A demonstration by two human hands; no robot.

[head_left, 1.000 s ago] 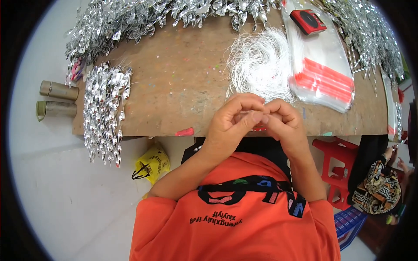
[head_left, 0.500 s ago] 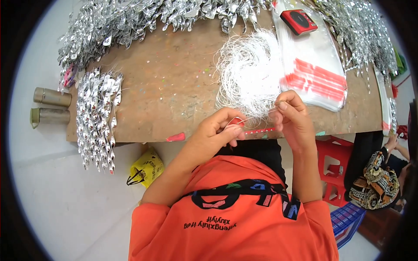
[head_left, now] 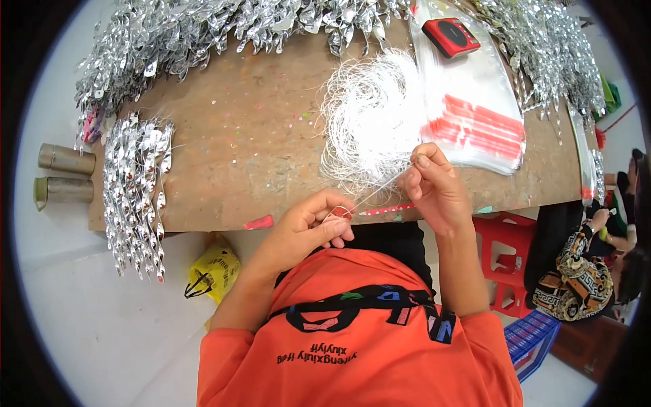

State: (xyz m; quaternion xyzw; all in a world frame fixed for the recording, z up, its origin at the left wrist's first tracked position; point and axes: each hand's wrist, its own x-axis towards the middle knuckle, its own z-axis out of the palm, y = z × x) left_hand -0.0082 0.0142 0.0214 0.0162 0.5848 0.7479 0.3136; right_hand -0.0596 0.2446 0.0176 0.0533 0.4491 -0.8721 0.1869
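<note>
My left hand is closed at the table's front edge, pinching a small red piece with a loop of white string around it. Most of that piece is hidden by my fingers. From there a white string runs taut up to my right hand, whose thumb and forefinger are pinched on it. My right hand's other fingers are loosely curled. Just beyond both hands lies a big tangled heap of white string on the brown table.
Silver twisted foil strands hang over the left table edge, with more along the back. Clear bags with red bands lie right, a red box-shaped device on them. Two metal flasks, a yellow bag and red stools flank the table. Someone sits right.
The view has shifted slightly, so the table appears further left. My left hand has drawn back toward me, and the string between my hands spans a longer gap. Both hands keep their pinch.
</note>
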